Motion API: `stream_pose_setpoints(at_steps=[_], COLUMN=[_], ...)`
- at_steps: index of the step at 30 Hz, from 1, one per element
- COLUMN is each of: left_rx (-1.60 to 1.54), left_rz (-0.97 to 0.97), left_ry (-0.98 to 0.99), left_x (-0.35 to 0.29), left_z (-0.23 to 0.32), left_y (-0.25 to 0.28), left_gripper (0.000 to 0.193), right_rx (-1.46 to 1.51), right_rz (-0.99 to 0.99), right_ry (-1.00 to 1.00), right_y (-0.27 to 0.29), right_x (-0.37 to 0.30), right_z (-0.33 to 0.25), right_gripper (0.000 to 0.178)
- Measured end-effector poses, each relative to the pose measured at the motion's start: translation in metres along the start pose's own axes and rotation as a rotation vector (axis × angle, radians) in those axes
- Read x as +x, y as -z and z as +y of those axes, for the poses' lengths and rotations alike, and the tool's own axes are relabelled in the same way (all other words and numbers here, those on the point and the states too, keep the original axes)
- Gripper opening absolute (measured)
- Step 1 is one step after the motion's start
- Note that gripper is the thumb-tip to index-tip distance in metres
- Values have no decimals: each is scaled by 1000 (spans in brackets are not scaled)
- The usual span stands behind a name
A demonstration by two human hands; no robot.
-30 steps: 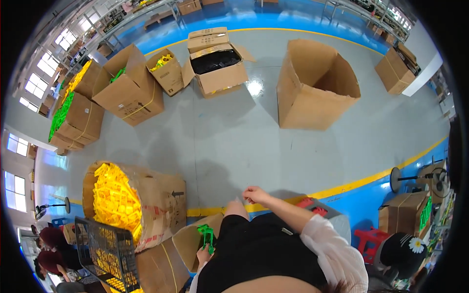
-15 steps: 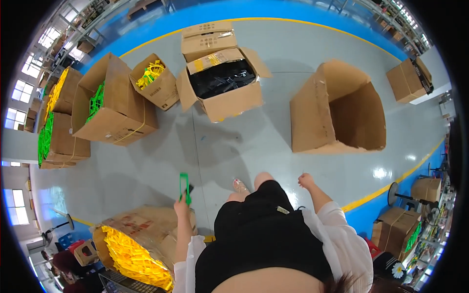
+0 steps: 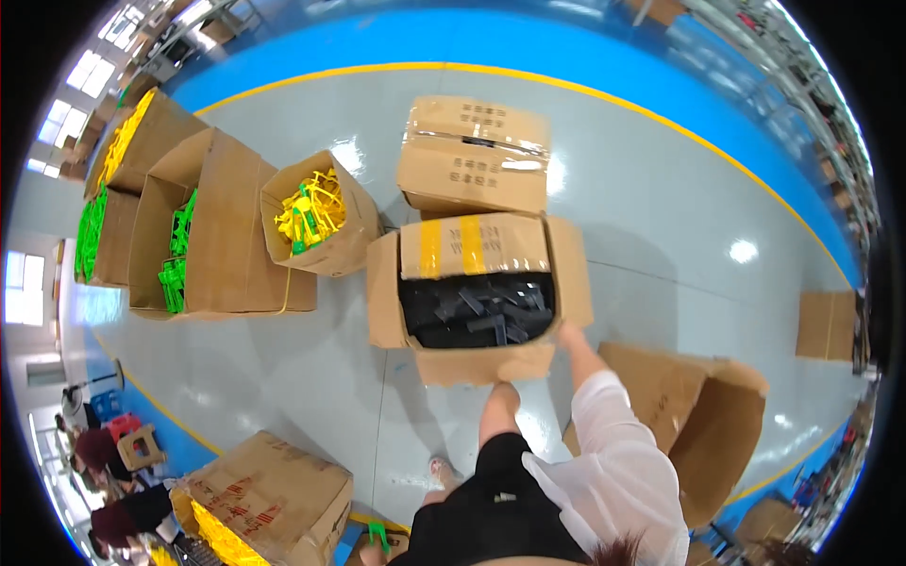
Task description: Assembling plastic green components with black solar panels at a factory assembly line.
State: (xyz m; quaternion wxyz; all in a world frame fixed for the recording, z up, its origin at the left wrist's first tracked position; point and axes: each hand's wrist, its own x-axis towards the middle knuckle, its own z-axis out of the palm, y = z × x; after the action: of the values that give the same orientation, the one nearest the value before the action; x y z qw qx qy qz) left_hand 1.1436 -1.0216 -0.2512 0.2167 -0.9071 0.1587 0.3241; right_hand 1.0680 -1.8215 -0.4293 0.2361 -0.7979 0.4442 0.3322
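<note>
An open cardboard box [image 3: 486, 366] lined with black plastic and holding loose black plastic pieces [image 3: 491, 311] stands in front of me. My right hand [image 3: 571, 338] reaches to its near right corner, by the flap; the fingers are blurred, so grip or mere touch cannot be told. Low at the bottom edge, my left hand [image 3: 374, 555] is closed on a green plastic frame [image 3: 379, 534]. Most of that hand is cut off by the picture's edge.
Behind the box stands a closed carton [image 3: 472, 170]. Leftward are a carton of yellow and green pieces [image 3: 316, 209] and a tall carton with green pieces [image 3: 236, 226]. A lying carton [image 3: 264, 486] spills yellow parts lower left; an open carton [image 3: 651, 387] stands right. People sit at lower left.
I have moved forward to the box of black pieces. My right hand has reached out to its corner. My left hand, still with the green frame, is now low at the bottom edge.
</note>
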Motion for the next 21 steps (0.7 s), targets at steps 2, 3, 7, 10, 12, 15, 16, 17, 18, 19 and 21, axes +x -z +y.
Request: stream_pose_setpoints(at_steps=[2,3,7,10,12,15,16,17,18,19,21], left_rx=[20,26,-37,-175,-319,-759,-788,-795,-802,-801,-899], left_rz=[-114,-175,-383,-522,-585,-650,-633,-573,-511,-451,-386], left_ry=[41,33,152,443,456,891,1145,1177,1210,1178,1201], left_x=[-2,0,-43,-151,-106,-110,-185,-204,-221,-215,-208], left_z=[-36,-40,-4,89,135,178,194,205,216,218,218], left_y=[45,61,68,49,29,17,40,36,31,22,8], left_gripper=[22,24,29,34,37,38,38,37,36,35,34], right_rx=[208,169,-609,268,24,-732,-676,-135,-622,-703,-1115], right_rz=[347,671,820,1180,911,1253,759,768,1028,1186,1506], right_ry=[2,44,249,507,394,336,384,443,519,618,664], right_y=[110,140,239,237,302,300,211,206,188,174,131], right_x=[80,120,248,313,390,413,341,257,226,215,120], right_z=[-63,-70,-106,-133,-10,-14,-134,-191,-211,-195,-207], right_gripper=[27,26,22,29,21,21,24,28,32,40,42])
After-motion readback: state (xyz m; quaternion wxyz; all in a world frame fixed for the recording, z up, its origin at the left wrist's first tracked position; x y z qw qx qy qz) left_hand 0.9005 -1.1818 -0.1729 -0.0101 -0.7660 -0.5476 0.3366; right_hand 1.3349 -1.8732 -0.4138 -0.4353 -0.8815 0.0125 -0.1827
